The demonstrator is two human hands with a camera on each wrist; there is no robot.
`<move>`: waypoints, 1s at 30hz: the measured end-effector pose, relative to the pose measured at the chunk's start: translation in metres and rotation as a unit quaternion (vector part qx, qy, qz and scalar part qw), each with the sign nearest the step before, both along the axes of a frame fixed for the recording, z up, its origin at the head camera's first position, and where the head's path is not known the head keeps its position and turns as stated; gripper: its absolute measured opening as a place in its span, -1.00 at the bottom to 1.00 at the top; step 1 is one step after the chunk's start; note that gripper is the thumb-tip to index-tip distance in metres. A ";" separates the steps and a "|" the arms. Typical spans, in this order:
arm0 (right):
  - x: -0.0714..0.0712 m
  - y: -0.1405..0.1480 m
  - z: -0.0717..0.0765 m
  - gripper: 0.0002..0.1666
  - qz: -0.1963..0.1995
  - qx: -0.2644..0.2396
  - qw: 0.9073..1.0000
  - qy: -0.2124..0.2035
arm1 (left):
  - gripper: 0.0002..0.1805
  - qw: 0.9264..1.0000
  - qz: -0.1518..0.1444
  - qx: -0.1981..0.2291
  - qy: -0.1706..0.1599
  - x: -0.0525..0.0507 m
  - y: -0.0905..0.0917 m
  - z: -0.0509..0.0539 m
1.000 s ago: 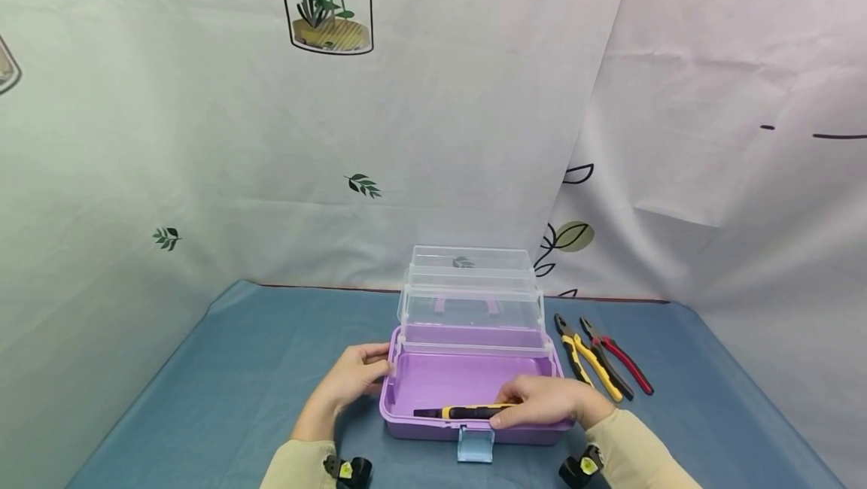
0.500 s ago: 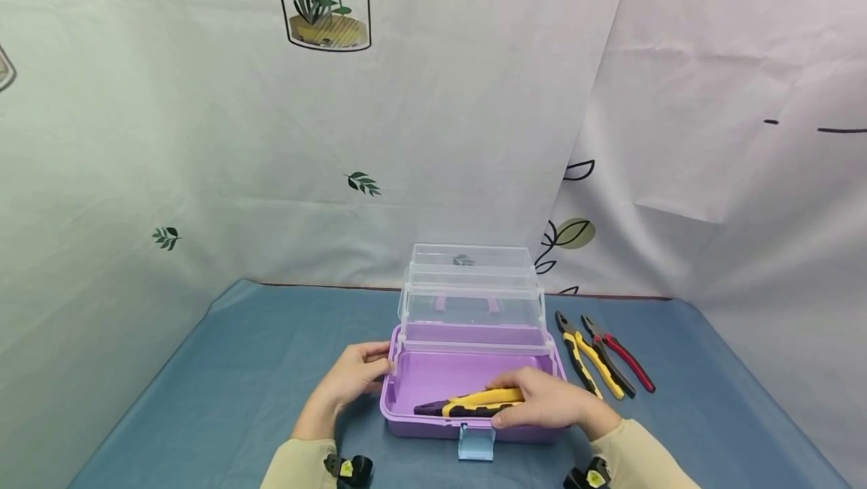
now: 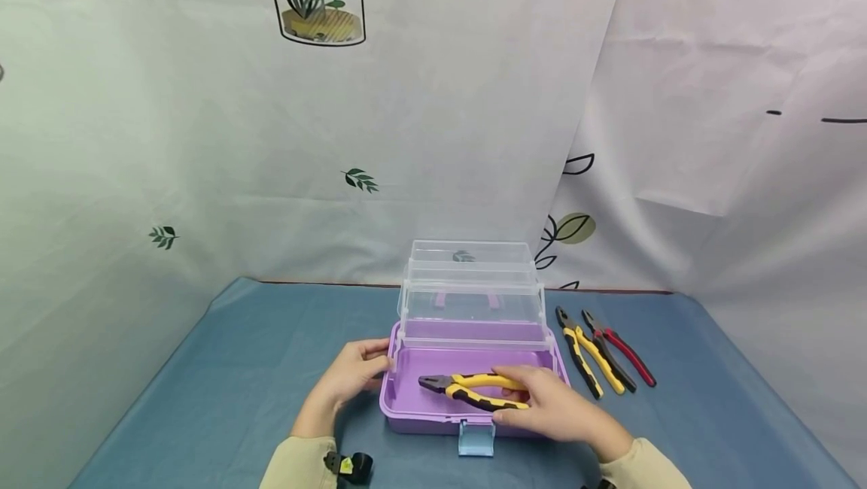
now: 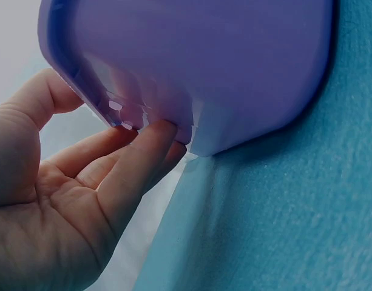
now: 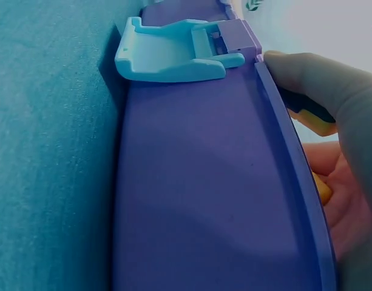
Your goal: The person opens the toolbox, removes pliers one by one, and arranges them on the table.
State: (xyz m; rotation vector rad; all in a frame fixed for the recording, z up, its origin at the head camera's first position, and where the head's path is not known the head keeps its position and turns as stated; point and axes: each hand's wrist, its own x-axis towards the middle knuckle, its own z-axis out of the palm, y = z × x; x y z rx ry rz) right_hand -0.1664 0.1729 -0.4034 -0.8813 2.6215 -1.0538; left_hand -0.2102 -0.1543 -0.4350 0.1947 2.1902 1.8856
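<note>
In the head view, an open purple toolbox [image 3: 420, 426] with a clear lid [image 3: 474, 272] stands on the blue cloth. My left hand [image 3: 351, 375] holds its left side. The left wrist view shows the thumb at the rim and fingers against the outer wall [image 4: 204, 48]. My right hand [image 3: 554, 405] grips the handles of yellow-and-black pliers [image 3: 459, 393] over the box's inside, their dark nose pointing left and their handles spread. In the right wrist view, that hand [image 5: 340, 97] is partly hidden behind the front wall [image 5: 186, 170]; a bit of pliers handle [image 5: 319, 123] shows.
Right of the box lie another yellow-and-black pair of pliers [image 3: 581, 357] and a red-and-black pair [image 3: 630, 357], close together. A light-blue latch [image 3: 476, 441] hangs down at the box's front. A patterned white curtain [image 3: 460, 135] rises behind the table.
The pliers have turned from edge-on to flatter, both handles now showing, and have risen slightly off the front rim. My right hand moved a little back with them. My left hand stays put.
</note>
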 end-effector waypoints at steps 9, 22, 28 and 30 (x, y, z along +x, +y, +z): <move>0.006 0.002 -0.002 -0.20 -0.030 0.001 0.999 0.028 | -0.35 1.000 0.003 -0.005 0.000 0.000 0.001 0.002; 0.004 0.001 -0.009 -0.25 -0.044 -0.035 0.998 0.019 | -0.35 1.000 0.007 -0.012 0.001 -0.001 0.001 0.002; 0.005 0.001 -0.010 -0.25 -0.044 -0.047 0.998 0.024 | -0.35 1.000 0.006 -0.016 0.001 0.000 0.000 0.003; 0.006 0.002 -0.010 -0.25 -0.046 -0.054 0.997 0.026 | -0.34 1.000 0.005 -0.018 0.000 -0.001 0.000 0.003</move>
